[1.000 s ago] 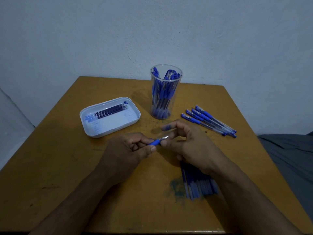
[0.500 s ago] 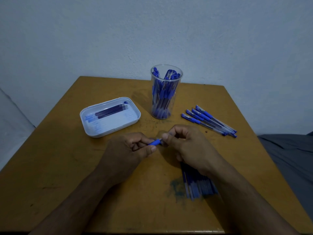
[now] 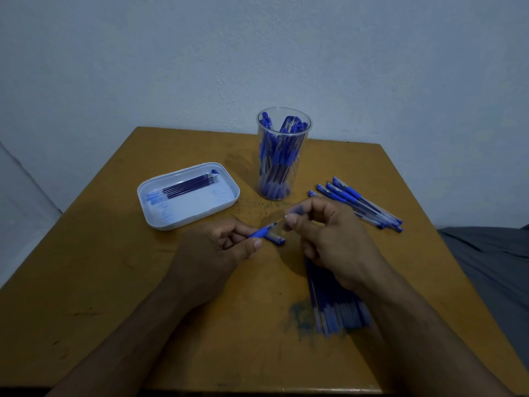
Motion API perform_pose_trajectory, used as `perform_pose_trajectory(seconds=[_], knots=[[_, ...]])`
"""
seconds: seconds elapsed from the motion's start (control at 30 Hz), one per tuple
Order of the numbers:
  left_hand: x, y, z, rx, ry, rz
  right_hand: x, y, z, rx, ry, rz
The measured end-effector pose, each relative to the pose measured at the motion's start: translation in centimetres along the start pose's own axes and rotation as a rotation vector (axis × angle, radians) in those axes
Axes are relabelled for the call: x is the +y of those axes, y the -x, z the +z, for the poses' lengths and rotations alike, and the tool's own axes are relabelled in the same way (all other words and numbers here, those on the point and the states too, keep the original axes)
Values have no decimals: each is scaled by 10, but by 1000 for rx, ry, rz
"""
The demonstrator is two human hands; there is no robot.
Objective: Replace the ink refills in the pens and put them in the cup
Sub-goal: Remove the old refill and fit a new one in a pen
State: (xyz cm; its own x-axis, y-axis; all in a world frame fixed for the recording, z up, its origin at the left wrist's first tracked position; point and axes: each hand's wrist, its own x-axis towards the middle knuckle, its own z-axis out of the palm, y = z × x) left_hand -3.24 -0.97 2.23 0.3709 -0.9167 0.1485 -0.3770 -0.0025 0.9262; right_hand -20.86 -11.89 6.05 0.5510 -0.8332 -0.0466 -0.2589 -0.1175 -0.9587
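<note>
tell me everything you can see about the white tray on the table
The white tray is a shallow rounded rectangle that looks like plastic, with a raised rim. It lies flat on the wooden table, left of the clear cup, turned at a slant. Inside, a few dark ink refills lie side by side along its far edge; faint blue marks stain its floor. Neither hand touches it.
</note>
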Motion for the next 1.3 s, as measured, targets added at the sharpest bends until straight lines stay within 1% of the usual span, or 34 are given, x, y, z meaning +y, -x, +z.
perform_pose_trajectory(seconds=[0.07, 0.1, 0.17, 0.27, 0.33, 0.57, 0.73, 1.0, 1.07, 1.13, 1.17, 1.2, 1.27, 1.3], knots=[[1, -2, -1, 58, 50, -20, -2, 0, -3, 68, 21, -41], [1, -3, -1, 89, 82, -28, -1, 0, -3, 100, 105, -71], [2, -4, 0, 133, 133, -37, 1, 1, -1, 113, 385, -128], [4, -3, 0, 137, 142, -34, 2, 4, 12, 19, 746, -182], [4, -2, 0, 126, 130, -32, 2, 5, 20, -47, 865, -180], [4, -2, 0, 101, 92, -31, -1, 9, 29, -129, 988, -175], [1, -2, 0, 89, 60, -9, -1, 8, 28, -157, 1002, -162], [4, -1, 0, 78, 58, 4, 3, 7, 27, -127, 1003, -167], [4, -1, 0, 71, 56, 14, 4, 7, 25, -120, 987, -169], [3, 0, -1, 69, 50, 35, 5, 7, 20, -69, 884, -192], [2, 0, -2, 67, 46, 50, 5, 6, 18, -25, 754, -183], [1, 1, -3, 62, 39, 64, 5, 5, 16, 12, 555, -142], [0, 2, -3, 33, 25, 78, 1, 5, 15, 18, 62, -8], [0, 3, -3, 15, 11, 89, -1, 6, 16, 12, -109, 40]])
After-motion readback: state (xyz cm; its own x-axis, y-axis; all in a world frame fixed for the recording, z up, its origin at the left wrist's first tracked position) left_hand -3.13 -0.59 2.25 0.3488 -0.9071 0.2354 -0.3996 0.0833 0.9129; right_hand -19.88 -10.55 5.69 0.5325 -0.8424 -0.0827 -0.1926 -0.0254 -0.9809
